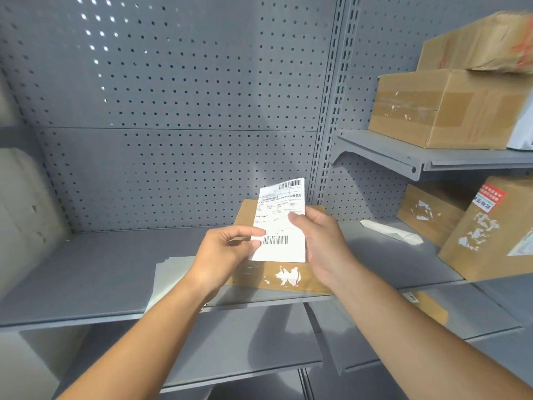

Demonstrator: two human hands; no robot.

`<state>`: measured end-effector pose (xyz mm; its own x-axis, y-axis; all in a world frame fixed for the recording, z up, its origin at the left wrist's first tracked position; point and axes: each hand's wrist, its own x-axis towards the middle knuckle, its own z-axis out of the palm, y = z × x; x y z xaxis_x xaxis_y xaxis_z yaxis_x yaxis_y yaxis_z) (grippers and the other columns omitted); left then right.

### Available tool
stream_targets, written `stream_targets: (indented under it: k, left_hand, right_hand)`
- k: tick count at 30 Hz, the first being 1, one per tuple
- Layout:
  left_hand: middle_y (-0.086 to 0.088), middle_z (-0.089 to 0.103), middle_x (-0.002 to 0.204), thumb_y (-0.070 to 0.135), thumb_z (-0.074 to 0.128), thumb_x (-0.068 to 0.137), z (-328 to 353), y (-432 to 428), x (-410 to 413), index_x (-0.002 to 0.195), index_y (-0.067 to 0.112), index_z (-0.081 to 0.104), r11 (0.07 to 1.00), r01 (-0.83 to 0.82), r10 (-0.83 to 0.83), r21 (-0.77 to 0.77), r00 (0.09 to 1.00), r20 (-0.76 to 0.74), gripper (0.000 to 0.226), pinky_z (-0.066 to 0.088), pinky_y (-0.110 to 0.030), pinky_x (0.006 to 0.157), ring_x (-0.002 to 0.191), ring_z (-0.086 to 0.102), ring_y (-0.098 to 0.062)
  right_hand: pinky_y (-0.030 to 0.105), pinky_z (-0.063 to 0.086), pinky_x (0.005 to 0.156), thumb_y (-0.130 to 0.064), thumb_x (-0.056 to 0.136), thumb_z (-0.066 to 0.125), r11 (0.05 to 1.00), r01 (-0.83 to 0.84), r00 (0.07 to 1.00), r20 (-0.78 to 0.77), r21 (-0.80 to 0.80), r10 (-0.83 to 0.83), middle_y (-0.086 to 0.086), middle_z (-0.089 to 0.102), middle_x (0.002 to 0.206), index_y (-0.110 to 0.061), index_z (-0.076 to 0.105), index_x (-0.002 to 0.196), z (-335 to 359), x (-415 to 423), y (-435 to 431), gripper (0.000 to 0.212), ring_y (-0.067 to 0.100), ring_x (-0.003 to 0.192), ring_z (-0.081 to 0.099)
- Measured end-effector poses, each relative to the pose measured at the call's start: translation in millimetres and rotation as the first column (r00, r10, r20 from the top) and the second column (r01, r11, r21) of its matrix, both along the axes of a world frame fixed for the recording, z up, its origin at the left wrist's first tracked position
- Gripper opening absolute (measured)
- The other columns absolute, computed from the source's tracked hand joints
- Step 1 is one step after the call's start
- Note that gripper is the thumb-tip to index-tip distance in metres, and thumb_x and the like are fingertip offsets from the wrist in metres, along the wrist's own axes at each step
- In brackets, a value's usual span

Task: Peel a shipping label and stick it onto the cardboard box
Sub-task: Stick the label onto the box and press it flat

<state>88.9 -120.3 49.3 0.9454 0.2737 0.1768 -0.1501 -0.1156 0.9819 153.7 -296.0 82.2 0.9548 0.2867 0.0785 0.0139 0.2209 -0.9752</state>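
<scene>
A white shipping label with barcodes at its top and bottom is held upright above a flat cardboard box lying on the grey shelf. My left hand pinches the label's lower left edge between thumb and forefinger. My right hand grips its right edge, thumb on the front face. The box shows torn white label remnants on its top near the front; both hands and the label hide its middle.
A stack of white sheets lies on the grey shelf left of the box. Several cardboard boxes stand on the right-hand shelves, and a white strip lies near them. A perforated grey back panel rises behind.
</scene>
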Motion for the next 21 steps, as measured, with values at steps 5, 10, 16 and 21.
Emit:
stream_targets:
  k: [5, 10, 16, 21]
  left_hand:
    - [-0.004, 0.081, 0.077, 0.008, 0.078, 0.088, 6, -2, 13, 0.095, 0.026, 0.082, 0.989, -0.146, 0.147, 0.036, 0.989, -0.020, 0.020, 0.057, -0.025, 0.064, 0.061, 0.066, -0.015]
    - [-0.002, 0.083, 0.089, 0.002, 0.076, 0.088, 20, -2, 23, 0.101, 0.019, 0.082, 0.994, -0.080, 0.077, -0.080, 0.996, -0.035, 0.022, 0.060, -0.027, 0.074, 0.070, 0.071, -0.011]
    - [-0.003, 0.083, 0.094, -0.003, 0.076, 0.087, 22, -2, 35, 0.105, 0.017, 0.079, 0.987, 0.035, -0.046, -0.158, 0.997, -0.066, 0.028, 0.060, -0.025, 0.079, 0.082, 0.076, -0.014]
    - [0.002, 0.079, 0.088, 0.013, 0.078, 0.088, 13, 1, 44, 0.110, 0.026, 0.080, 0.982, -0.070, 0.086, 0.174, 0.993, -0.083, 0.025, 0.048, -0.010, 0.067, 0.072, 0.069, -0.004]
  right_hand:
    - [0.042, 0.061, 0.088, -0.002, 0.095, 0.064, 0.989, 0.055, 0.994, 0.106, -0.137, -0.041, 0.001, 0.078, 0.111, -0.017, 0.067, 0.123, -7, 4, -10, 0.032, 0.017, 0.099, 0.076]
    - [0.036, 0.062, 0.082, -0.001, 0.090, 0.070, 0.976, 0.137, 0.981, 0.162, -0.167, -0.110, -0.003, 0.071, 0.118, -0.031, 0.051, 0.142, -14, 13, -19, 0.063, 0.015, 0.101, 0.073]
    - [0.021, 0.056, 0.076, 0.005, 0.086, 0.072, 0.968, 0.149, 0.977, 0.179, -0.204, -0.113, 0.007, 0.078, 0.101, -0.018, 0.072, 0.114, -19, 22, -24, 0.036, 0.013, 0.088, 0.076]
    - [0.022, 0.055, 0.080, -0.002, 0.082, 0.078, 0.923, 0.203, 0.966, 0.221, -0.327, -0.134, 0.006, 0.079, 0.094, -0.021, 0.070, 0.122, -26, 38, -26, 0.045, 0.016, 0.087, 0.077]
